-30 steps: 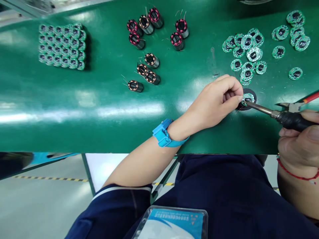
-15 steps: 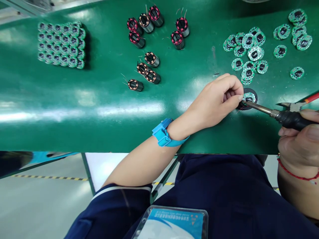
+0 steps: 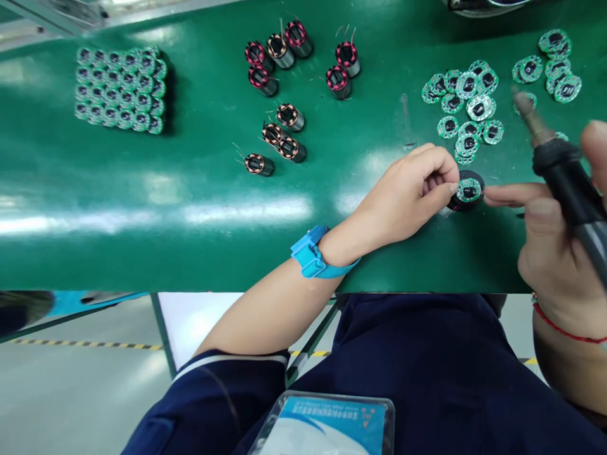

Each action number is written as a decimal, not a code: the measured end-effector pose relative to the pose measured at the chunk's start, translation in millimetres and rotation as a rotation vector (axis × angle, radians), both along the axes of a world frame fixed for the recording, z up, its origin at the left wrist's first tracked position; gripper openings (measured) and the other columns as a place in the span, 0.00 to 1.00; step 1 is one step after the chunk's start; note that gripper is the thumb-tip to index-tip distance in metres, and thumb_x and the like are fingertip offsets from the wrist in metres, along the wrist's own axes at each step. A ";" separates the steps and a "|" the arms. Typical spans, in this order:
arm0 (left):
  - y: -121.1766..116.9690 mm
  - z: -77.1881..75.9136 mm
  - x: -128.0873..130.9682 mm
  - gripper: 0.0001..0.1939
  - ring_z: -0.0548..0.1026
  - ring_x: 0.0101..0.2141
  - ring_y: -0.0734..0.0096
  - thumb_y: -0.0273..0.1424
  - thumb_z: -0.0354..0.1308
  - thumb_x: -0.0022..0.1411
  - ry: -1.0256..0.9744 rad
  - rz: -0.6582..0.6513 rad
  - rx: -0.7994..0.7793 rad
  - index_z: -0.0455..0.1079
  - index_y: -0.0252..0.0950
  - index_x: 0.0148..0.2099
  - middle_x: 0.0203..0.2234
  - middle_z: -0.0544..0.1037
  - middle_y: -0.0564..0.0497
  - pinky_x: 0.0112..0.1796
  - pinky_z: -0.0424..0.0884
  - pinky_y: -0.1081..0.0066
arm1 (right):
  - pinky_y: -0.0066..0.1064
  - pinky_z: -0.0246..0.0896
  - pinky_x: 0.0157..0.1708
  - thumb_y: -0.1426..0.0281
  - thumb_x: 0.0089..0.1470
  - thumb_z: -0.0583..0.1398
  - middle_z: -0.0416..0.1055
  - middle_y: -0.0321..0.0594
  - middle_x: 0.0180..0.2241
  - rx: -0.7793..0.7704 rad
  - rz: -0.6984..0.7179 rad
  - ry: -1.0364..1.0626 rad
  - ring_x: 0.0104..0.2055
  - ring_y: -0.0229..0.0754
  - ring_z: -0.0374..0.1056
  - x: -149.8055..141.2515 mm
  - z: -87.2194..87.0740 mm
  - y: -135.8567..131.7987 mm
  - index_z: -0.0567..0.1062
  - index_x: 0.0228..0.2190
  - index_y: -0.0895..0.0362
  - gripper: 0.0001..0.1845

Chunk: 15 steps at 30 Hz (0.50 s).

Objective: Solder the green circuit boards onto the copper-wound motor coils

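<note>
Perhaps for steadiness, the left hand [image 3: 420,189] pinches something I can't see at the board's [image 3: 469,190] nine o'clock; the right hand [image 3: 559,265] grips the iron [image 3: 568,180].

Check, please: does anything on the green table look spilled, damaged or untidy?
Nothing looks spilled or visibly damaged. The loose round green circuit boards look untidy: they overlap irregularly, unlike the neat block of round green pieces at left.

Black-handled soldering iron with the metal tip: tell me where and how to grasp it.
Probably take the black-handled soldering iron by its thick handle, from the picture's lower right. The handle is long, and the slim metal tip points up and left, so that approach keeps the grip behind the tip.
</note>
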<state>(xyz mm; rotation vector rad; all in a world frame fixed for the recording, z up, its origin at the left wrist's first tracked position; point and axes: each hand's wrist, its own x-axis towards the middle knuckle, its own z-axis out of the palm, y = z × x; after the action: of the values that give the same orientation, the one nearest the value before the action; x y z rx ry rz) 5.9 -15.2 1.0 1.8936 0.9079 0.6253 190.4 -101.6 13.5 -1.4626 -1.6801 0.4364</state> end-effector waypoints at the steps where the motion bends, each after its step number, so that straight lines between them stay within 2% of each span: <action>1: 0.0 -0.3 0.0 0.07 0.68 0.30 0.75 0.22 0.51 0.62 -0.001 -0.005 0.001 0.62 0.37 0.32 0.30 0.70 0.52 0.34 0.71 0.68 | 0.37 0.69 0.50 0.73 0.59 0.57 0.66 0.31 0.57 0.036 0.008 -0.046 0.42 0.39 0.74 -4.9 5.5 4.9 0.61 0.59 0.39 0.30; 3: 0.3 -0.9 -0.2 0.07 0.68 0.30 0.75 0.22 0.51 0.62 -0.005 -0.014 0.006 0.62 0.37 0.32 0.30 0.70 0.53 0.34 0.71 0.68 | 0.38 0.68 0.50 0.75 0.57 0.58 0.73 0.32 0.49 -0.006 0.111 -0.194 0.47 0.42 0.72 -9.6 11.2 13.0 0.64 0.58 0.44 0.28; 6: 2.4 -0.4 -1.8 0.07 0.68 0.31 0.74 0.22 0.50 0.62 0.015 -0.029 0.031 0.61 0.38 0.32 0.30 0.69 0.52 0.35 0.70 0.67 | 0.45 0.66 0.51 0.73 0.58 0.57 0.72 0.36 0.51 -0.097 0.223 -0.310 0.53 0.47 0.67 -7.7 7.5 20.4 0.60 0.59 0.45 0.29; 9: 6.0 2.1 -4.9 0.08 0.68 0.35 0.71 0.21 0.49 0.62 0.058 -0.117 0.082 0.61 0.38 0.32 0.31 0.69 0.52 0.38 0.69 0.66 | 0.44 0.68 0.48 0.75 0.58 0.57 0.72 0.35 0.50 -0.093 0.224 -0.276 0.52 0.47 0.69 -3.8 -0.9 22.6 0.59 0.59 0.43 0.30; 12: 7.9 5.4 -8.4 0.09 0.67 0.36 0.70 0.19 0.48 0.61 0.081 -0.211 0.124 0.61 0.38 0.33 0.32 0.69 0.51 0.39 0.68 0.65 | 0.42 0.68 0.49 0.74 0.57 0.59 0.73 0.34 0.49 -0.090 0.226 -0.212 0.53 0.46 0.69 -2.0 -5.2 22.0 0.59 0.59 0.43 0.31; 15: 5.8 9.4 -11.6 0.05 0.67 0.35 0.70 0.22 0.50 0.62 0.096 -0.183 0.126 0.61 0.38 0.35 0.33 0.68 0.51 0.37 0.67 0.66 | 0.41 0.66 0.52 0.74 0.57 0.59 0.73 0.34 0.49 -0.119 0.217 -0.158 0.54 0.45 0.68 -1.1 -6.5 20.9 0.59 0.59 0.42 0.31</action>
<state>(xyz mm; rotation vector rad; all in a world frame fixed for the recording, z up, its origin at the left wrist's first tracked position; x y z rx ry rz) -5.7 -9.4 10.4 2.1067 0.7586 0.4944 189.4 -80.7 7.0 -1.4356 -1.9789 0.5593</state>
